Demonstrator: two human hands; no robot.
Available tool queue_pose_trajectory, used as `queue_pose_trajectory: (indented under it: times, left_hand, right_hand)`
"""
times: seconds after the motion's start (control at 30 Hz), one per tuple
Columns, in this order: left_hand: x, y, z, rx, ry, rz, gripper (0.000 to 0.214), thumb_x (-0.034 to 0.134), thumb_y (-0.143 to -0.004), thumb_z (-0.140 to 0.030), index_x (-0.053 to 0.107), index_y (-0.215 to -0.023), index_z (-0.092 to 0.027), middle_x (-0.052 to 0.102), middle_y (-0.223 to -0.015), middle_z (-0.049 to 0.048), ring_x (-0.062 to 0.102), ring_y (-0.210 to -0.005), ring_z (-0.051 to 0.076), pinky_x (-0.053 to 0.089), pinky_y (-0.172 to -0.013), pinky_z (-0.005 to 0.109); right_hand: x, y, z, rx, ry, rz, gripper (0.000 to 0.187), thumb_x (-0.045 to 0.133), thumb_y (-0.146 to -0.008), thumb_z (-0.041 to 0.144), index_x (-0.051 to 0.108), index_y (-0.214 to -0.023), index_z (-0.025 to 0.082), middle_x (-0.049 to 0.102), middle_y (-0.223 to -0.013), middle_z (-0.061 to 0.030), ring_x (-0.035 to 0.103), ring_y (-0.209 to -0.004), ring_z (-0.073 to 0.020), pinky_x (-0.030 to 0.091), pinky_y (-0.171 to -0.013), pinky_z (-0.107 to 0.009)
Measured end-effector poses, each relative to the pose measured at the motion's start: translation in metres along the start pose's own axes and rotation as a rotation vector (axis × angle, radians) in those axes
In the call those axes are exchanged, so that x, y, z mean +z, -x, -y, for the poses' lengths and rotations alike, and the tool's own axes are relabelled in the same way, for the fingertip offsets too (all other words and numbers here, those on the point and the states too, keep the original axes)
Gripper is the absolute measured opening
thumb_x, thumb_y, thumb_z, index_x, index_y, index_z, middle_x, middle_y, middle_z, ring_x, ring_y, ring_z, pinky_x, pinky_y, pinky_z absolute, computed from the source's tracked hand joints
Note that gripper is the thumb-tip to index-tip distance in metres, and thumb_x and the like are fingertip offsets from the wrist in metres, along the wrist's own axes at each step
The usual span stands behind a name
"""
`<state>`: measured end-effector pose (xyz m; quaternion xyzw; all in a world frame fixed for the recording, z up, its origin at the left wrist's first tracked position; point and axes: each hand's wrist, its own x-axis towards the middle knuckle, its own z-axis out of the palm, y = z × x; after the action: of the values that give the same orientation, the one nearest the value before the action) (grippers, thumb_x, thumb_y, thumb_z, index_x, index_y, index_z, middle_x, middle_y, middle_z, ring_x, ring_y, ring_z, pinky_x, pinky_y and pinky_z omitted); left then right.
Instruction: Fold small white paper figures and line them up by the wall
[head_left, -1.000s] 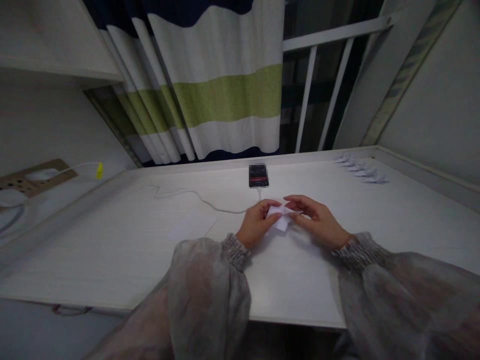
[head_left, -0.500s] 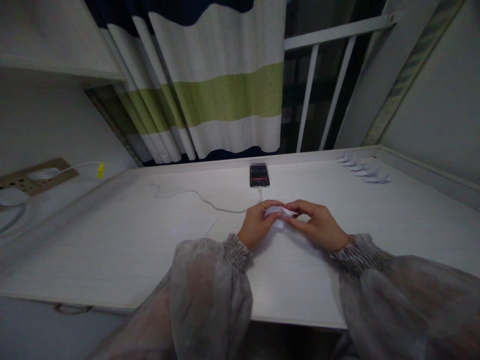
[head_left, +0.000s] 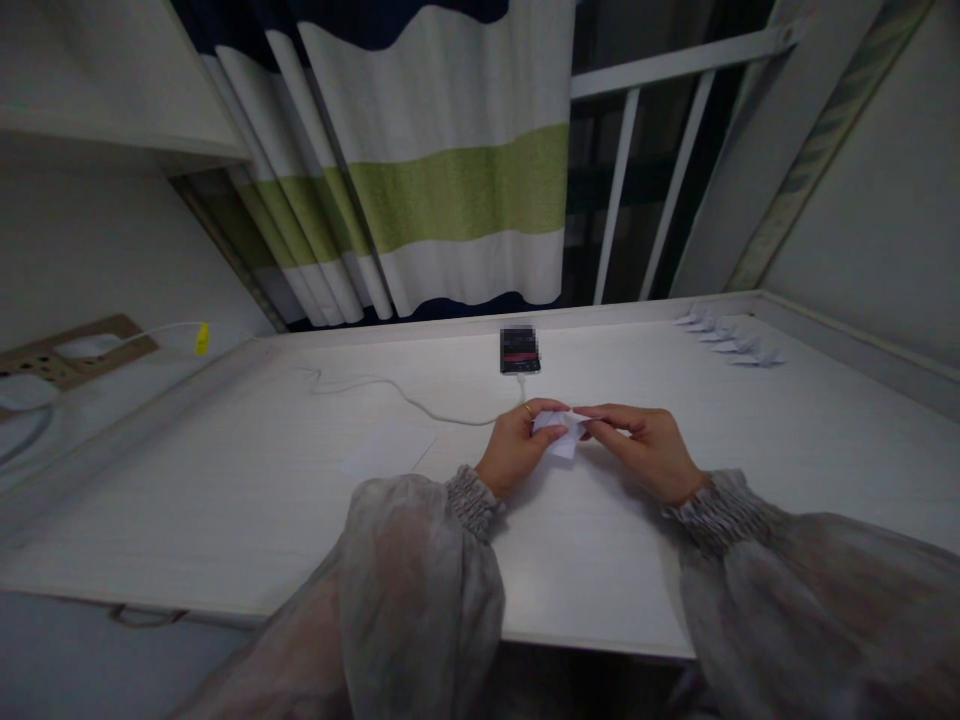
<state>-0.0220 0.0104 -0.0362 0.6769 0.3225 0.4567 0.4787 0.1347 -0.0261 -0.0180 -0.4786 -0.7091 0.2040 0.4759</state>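
Between my two hands, just above the white desk, is a small piece of folded white paper point(head_left: 564, 443). My left hand point(head_left: 517, 445) pinches its left side, thumb in front and fingers behind; a gold ring is on one finger. With thumb and fingertips, my right hand point(head_left: 645, 450) grips a pointed flap at the paper's right end. Parts of the paper are hidden behind the fingers. A flat sheet of white paper point(head_left: 386, 448) lies on the desk left of my left hand.
A phone point(head_left: 520, 350) lies beyond my hands, with a white cable point(head_left: 420, 405) running left from it. Several folded white paper pieces point(head_left: 731, 340) stand in a row at the back right. A power strip point(head_left: 75, 355) is at the left, and a curtain point(head_left: 450, 180) hangs behind the desk point(head_left: 225, 500).
My right hand has shifted slightly right, its fingers closing in on the paper's right end. More of the folded paper shows below my left thumb.
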Motion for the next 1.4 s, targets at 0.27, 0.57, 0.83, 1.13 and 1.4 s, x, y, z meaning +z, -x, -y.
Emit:
queue_pose_trajectory:
  times: [0.27,0.57,0.83,1.13,1.4]
  left_hand:
    - [-0.0012,-0.0005,0.0045,-0.019,0.023,0.001,0.023,0.059,-0.067,-0.019,0.059,-0.090,-0.014,0.061,-0.082,0.0042,0.054,-0.069,0.011,0.043,-0.065,0.024]
    - [-0.0007,-0.0004,0.0054,-0.050,0.044,0.006,0.026,0.060,-0.066,-0.024,0.059,-0.090,-0.013,0.061,-0.077,0.0038,0.053,-0.062,0.009,0.042,-0.057,0.022]
    - [-0.0011,-0.0004,0.0013,-0.068,-0.016,-0.051,0.025,0.060,-0.066,-0.022,0.059,-0.089,-0.013,0.060,-0.072,0.0021,0.050,-0.058,0.008,0.040,-0.053,0.020]
    - [-0.0014,0.0003,0.0015,-0.021,-0.083,-0.050,0.026,0.059,-0.068,-0.026,0.059,-0.091,-0.014,0.062,-0.076,0.0027,0.053,-0.061,0.009,0.043,-0.060,0.023]
    - [0.0028,0.0017,-0.0002,0.004,-0.085,-0.032,0.027,0.060,-0.067,-0.023,0.057,-0.092,-0.014,0.059,-0.075,0.0022,0.051,-0.063,0.009,0.042,-0.060,0.022]
  right_hand:
    - [-0.0042,0.0007,-0.0011,0.002,-0.030,0.044,0.025,0.047,-0.076,0.027,0.068,-0.086,0.016,0.068,-0.075,-0.0042,0.061,-0.067,-0.0154,0.048,-0.066,-0.027]
    - [-0.0041,-0.0005,0.0004,0.044,-0.015,0.046,0.031,0.041,-0.078,0.029,0.068,-0.085,0.014,0.067,-0.068,-0.0039,0.061,-0.066,-0.0158,0.047,-0.066,-0.027]
    - [-0.0063,-0.0006,-0.0012,0.056,-0.025,-0.004,0.035,0.037,-0.082,0.033,0.066,-0.085,0.013,0.066,-0.064,-0.0041,0.061,-0.065,-0.0155,0.047,-0.068,-0.028]
    - [-0.0015,-0.0040,0.0020,-0.016,0.033,0.007,0.024,0.055,-0.072,0.039,0.063,-0.077,0.017,0.061,-0.072,-0.0039,0.055,-0.064,-0.0136,0.044,-0.057,-0.025]
    - [0.0028,-0.0042,0.0018,0.007,0.084,0.016,0.017,0.054,-0.074,0.030,0.063,-0.073,0.016,0.058,-0.069,-0.0033,0.052,-0.062,-0.0126,0.041,-0.056,-0.025]
